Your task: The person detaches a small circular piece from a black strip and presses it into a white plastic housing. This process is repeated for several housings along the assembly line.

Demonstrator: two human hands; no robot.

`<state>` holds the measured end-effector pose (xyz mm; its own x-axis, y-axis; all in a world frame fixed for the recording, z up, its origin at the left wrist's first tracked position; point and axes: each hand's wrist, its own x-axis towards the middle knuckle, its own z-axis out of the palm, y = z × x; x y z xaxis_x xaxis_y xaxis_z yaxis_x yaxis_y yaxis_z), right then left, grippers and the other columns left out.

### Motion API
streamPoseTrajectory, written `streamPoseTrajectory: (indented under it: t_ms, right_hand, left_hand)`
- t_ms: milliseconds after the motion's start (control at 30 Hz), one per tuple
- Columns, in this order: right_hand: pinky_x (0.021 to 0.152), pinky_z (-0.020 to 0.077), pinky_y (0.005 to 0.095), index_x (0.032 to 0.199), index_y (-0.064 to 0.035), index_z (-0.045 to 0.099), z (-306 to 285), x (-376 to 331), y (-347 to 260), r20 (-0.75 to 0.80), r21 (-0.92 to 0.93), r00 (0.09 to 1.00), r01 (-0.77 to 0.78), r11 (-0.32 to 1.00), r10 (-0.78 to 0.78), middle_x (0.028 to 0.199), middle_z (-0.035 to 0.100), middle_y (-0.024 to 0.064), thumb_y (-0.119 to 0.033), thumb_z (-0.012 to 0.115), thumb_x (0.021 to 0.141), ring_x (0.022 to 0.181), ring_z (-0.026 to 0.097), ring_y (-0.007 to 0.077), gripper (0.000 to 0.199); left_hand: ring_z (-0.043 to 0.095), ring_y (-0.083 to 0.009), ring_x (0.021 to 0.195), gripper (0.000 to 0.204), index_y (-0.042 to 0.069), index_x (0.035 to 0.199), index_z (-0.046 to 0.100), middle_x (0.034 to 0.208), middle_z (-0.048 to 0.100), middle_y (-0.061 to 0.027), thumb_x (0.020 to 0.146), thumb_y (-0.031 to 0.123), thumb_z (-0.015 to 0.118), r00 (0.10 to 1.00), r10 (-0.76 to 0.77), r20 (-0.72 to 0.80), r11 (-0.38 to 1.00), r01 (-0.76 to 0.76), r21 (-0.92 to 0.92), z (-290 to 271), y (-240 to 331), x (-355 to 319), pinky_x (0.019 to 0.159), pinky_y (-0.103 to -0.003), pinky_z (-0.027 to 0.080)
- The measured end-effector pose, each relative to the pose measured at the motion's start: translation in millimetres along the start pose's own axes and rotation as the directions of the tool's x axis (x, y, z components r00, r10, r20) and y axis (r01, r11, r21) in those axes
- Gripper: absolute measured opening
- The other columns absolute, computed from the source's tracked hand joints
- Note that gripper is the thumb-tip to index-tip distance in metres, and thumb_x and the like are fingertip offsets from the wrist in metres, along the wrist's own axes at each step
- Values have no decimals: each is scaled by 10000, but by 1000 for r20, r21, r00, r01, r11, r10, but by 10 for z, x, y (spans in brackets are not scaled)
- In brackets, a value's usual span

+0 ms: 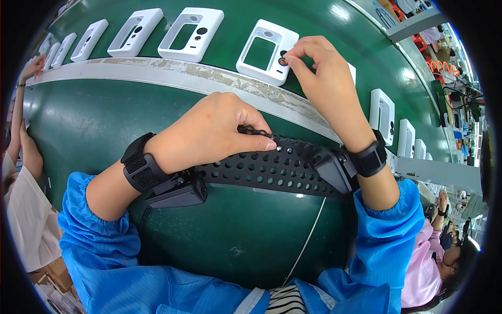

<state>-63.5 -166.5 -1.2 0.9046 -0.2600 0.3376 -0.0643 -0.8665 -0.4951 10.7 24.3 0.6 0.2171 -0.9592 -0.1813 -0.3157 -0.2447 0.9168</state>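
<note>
My right hand (325, 65) is at the right end of a white plastic housing (293, 37) on the green conveyor. Its thumb and forefinger are pinched at a small copper-coloured round spot beside a dark hole; whatever lies between the fingertips is too small to make out. My left hand (214, 123) is closed, thumb against fingers, over the far edge of a black perforated container (256, 170). Dark, curly, ring-like bits (250, 129) show at its fingers; what it grips is mostly hidden. Each wrist wears a black strap with a black box-shaped device.
More white housings (191, 34) stand in a row along the conveyor (308, 18), left and right. A worn pale rail (157, 73) separates it from the green worktop (89, 120). A thin white cord (308, 238) lies nearer me. Other people (29, 209) are at both sides.
</note>
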Motion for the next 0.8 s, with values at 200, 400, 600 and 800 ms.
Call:
streamPoseTrajectory:
  t_ms: [200, 400, 600, 800]
  right_hand:
    - [733, 446, 315, 907, -31, 648, -267, -275, 372, 46, -232, 973, 230, 945, -225, 1001, 586, 105, -118, 610, 801, 885, 567, 240, 143]
    - [742, 450, 318, 951, -12, 644, -570, -432, 109, 242, 35, 969, 44, 998, -51, 963, 598, 106, -108, 644, 780, 890, 574, 218, 197]
    - [651, 449, 268, 903, 10, 646, -589, -575, -97, 637, 167, 768, -222, 961, 67, 775, 621, 80, -107, 686, 759, 713, 582, 146, 190]
    - [559, 429, 227, 806, 41, 632, -517, -678, 39, 614, 258, 780, -346, 902, 123, 629, 614, 56, -94, 697, 762, 567, 541, 76, 156]
  left_hand:
    - [571, -86, 630, 183, 2, 872, 690, 729, 672, -69, 788, 164, 700, 999, 8, -38, 1000, -7, 27, 373, -15, 296, 605, -228, 448]
    - [572, -88, 631, 180, 1, 870, 689, 732, 673, -71, 785, 158, 703, 1000, -1, -31, 1000, 2, 30, 328, -2, 265, 606, -227, 447]
    - [587, -91, 688, 193, 3, 907, 678, 780, 676, -67, 784, 149, 703, 998, 66, -19, 995, -64, 78, 294, 42, 211, 647, -232, 459]
    - [595, -100, 802, 273, -10, 1004, 642, 890, 670, -72, 785, 141, 702, 983, 159, -96, 972, -139, 192, 247, -20, 163, 730, -240, 468]
